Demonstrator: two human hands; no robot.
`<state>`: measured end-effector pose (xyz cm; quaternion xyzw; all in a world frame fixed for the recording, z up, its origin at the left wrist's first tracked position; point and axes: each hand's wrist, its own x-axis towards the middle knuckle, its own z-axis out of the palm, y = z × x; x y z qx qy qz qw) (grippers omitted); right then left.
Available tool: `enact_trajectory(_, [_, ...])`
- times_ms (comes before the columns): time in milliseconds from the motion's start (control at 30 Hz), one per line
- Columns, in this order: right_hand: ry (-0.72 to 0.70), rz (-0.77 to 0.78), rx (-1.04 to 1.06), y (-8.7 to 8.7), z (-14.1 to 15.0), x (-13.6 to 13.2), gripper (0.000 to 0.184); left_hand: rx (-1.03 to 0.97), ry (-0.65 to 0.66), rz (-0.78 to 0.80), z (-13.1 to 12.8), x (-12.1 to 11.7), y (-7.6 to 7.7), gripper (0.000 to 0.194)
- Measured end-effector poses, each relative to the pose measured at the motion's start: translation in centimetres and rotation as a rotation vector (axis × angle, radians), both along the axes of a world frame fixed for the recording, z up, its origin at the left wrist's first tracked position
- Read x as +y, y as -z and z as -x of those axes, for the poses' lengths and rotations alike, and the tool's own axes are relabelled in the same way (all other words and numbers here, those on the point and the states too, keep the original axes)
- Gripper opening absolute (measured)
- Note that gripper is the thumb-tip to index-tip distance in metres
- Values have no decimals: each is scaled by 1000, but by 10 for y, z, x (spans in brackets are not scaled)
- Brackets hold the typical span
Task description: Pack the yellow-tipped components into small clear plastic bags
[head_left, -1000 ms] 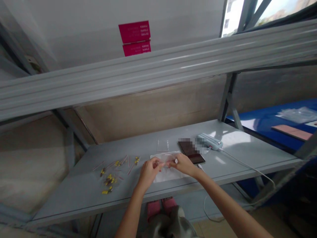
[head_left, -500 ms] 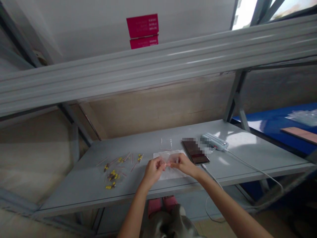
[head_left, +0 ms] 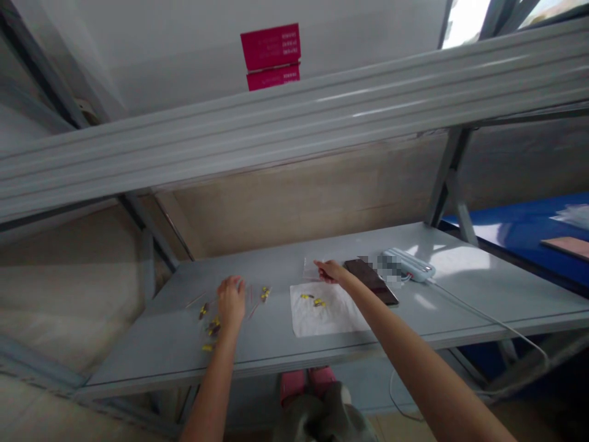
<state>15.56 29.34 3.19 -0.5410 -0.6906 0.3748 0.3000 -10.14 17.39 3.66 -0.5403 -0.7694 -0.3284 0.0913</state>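
Observation:
My left hand (head_left: 231, 301) is over the left part of the grey table, fingers slightly bent and apart, with nothing visible in it. Around it lie clear little bags holding small yellow and dark pieces (head_left: 214, 325); another such bag (head_left: 265, 294) is to its right. My right hand (head_left: 330, 271) has its index finger stretched out onto a flat clear plastic bag (head_left: 309, 265), the other fingers curled. It appears to touch the bag without gripping it. In front of it, several yellow and dark pieces (head_left: 318, 302) rest on a white sheet (head_left: 304, 322).
A dark phone (head_left: 372, 282) lies right of the sheet, beside a pale power bank (head_left: 409, 264) with a white cable (head_left: 478, 314) running off the table's right side. A metal beam (head_left: 294, 120) crosses above the table. A blue surface (head_left: 506, 224) stands at the right.
My hands were together over the white sheet and have parted. The left moved left to the bags, the right up to the flat clear bag. The pieces on the sheet now show.

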Motion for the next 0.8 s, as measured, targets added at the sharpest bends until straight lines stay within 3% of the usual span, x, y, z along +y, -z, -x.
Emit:
enact_trajectory(67, [55, 44, -109, -3, 2, 9, 52, 86, -84, 149, 19, 2, 3, 30])
enact_trajectory(200, [214, 4, -276, -15, 0, 0, 44, 169, -61, 382, 30, 2, 8, 28])
enact_trajectory(300, [309, -187, -483, -31, -8, -18, 43, 176, -27, 379, 34, 2, 6, 18])
enact_trajectory(400, [263, -376, -678, -47, -10, -38, 40, 36, -6, 266, 38, 2, -2, 12])
enact_trajectory(500, [16, -389, -542, -54, 2, -60, 35, -440, 112, 103, 31, 0, -12, 14])
enact_trajectory(600, [-310, -164, -187, -48, 30, -82, 30, -917, 322, 27, 8, -4, -20, 26])
enact_trajectory(700, [-362, -143, 47, -34, 57, -98, 27, -1100, 501, 108, -19, -10, -20, 41])
enact_trajectory(800, [-293, -173, 11, -21, 71, -106, 26, -1073, 516, 218, -31, -16, -16, 36])
